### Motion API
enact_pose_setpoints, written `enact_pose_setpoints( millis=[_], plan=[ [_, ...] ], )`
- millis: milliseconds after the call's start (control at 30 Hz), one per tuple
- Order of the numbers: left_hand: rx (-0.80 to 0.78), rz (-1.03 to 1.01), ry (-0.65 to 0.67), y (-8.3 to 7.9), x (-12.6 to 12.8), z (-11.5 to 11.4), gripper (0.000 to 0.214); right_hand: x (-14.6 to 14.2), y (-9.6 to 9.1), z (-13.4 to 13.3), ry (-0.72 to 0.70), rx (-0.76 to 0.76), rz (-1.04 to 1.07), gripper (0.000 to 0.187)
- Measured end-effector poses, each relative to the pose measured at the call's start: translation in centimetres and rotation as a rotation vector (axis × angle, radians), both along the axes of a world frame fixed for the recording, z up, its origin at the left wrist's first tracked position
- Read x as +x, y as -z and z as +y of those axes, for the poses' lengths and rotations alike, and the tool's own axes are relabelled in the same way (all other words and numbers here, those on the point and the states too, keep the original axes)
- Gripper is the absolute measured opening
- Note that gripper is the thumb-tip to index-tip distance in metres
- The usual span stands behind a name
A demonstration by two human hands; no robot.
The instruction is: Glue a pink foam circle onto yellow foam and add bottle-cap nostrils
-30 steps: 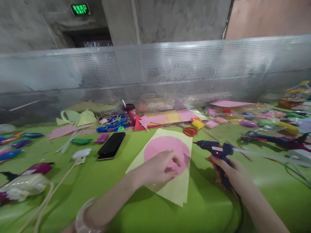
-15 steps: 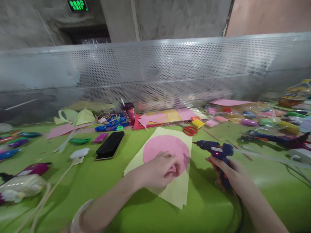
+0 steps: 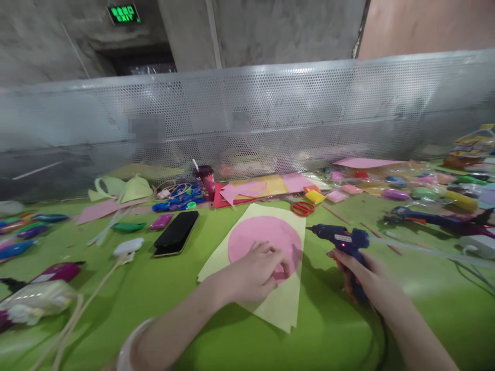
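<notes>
A pink paper circle (image 3: 261, 234) lies on a pale yellow sheet (image 3: 278, 304) on the green table (image 3: 162, 299). My left hand (image 3: 255, 270) rests on the near edge of the circle, fingers curled and pinching at the pink paper. My right hand (image 3: 358, 273) is wrapped round the grip of a blue hot glue gun (image 3: 340, 238). The gun stands just right of the yellow sheet, its nozzle pointing left toward the circle.
A black phone (image 3: 177, 232) lies left of the sheet. Red scissors (image 3: 302, 208) and coloured paper (image 3: 266, 186) sit behind it, with a dark cup (image 3: 205, 178). A second glue gun (image 3: 429, 219) and clay packets lie right. A perforated metal screen (image 3: 270, 113) walls the back.
My left hand's fingers have curled from lying flatter on the circle to a pinch at its near edge. The glue gun has hardly moved.
</notes>
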State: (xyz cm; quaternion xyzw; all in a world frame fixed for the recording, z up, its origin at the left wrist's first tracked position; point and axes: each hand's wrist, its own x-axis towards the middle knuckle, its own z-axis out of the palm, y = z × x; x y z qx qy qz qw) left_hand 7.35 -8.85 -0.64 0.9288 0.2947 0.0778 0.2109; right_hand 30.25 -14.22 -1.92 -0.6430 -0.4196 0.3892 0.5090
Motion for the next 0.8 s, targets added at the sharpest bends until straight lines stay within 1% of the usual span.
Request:
enact_pose_setpoints(
  millis=[67, 133, 200, 267, 300, 333, 400, 433, 467, 500, 567, 633, 700, 767, 800],
  plan=[
    [-0.009, -0.017, 0.002, -0.1, -0.2, 0.0, 0.019, -0.1, -0.2, -0.1, 0.014, 0.015, 0.017, 0.033],
    [-0.037, -0.085, -0.015, -0.3, -0.5, -0.1, 0.018, -0.2, -0.4, -0.2, 0.033, 0.062, 0.071, 0.032],
    [-0.064, -0.204, -0.088, -0.7, -0.7, -0.6, 0.020, -0.5, -0.7, -0.4, 0.030, 0.106, 0.167, 0.033],
    [-0.127, -0.321, -0.181, -1.2, -0.5, -1.8, 0.022, -1.2, -1.0, -0.7, 0.008, 0.125, 0.244, 0.037],
    [-0.190, -0.361, -0.205, -1.4, -0.2, -2.7, 0.025, -1.7, -1.3, -0.9, -0.008, 0.135, 0.262, 0.039],
    [-0.271, -0.396, -0.200, -1.4, 0.2, -3.7, 0.029, -2.4, -1.7, -1.2, -0.030, 0.151, 0.267, 0.042],
    [-0.456, -0.462, -0.125, -1.3, 1.2, -5.9, 0.039, -4.2, -2.8, -2.0, -0.103, 0.181, 0.256, 0.047],
    [-0.536, -0.529, -0.091, -1.2, 1.8, -6.9, 0.043, -5.2, -3.6, -2.4, -0.154, 0.177, 0.250, 0.049],
    [-0.613, -0.618, -0.086, -1.0, 2.3, -7.8, 0.047, -6.2, -4.4, -2.9, -0.205, 0.142, 0.236, 0.052],
    [-0.686, -0.725, -0.112, -0.8, 2.8, -8.5, 0.051, -7.2, -5.2, -3.3, -0.235, 0.080, 0.215, 0.054],
    [-0.791, -0.901, -0.207, -0.6, 3.3, -9.4, 0.054, -9.0, -6.7, -3.8, -0.291, -0.016, 0.163, 0.056],
    [-0.793, -1.006, -0.298, -0.6, 3.0, -9.7, 0.051, -10.3, -7.7, -3.8, -0.374, -0.020, 0.119, 0.057],
    [-0.716, -1.072, -0.394, -1.4, 1.7, -9.5, 0.041, -11.2, -8.1, -3.2, -0.545, 0.070, 0.083, 0.056],
    [-0.592, -1.161, -0.551, -3.0, -1.0, -9.0, 0.031, -11.6, -8.0, -2.6, -0.700, 0.190, 0.008, 0.053],
    [-0.498, -1.214, -0.637, -4.2, -2.9, -8.6, 0.030, -11.5, -7.8, -2.4, -0.733, 0.243, -0.051, 0.051]
  ],
)
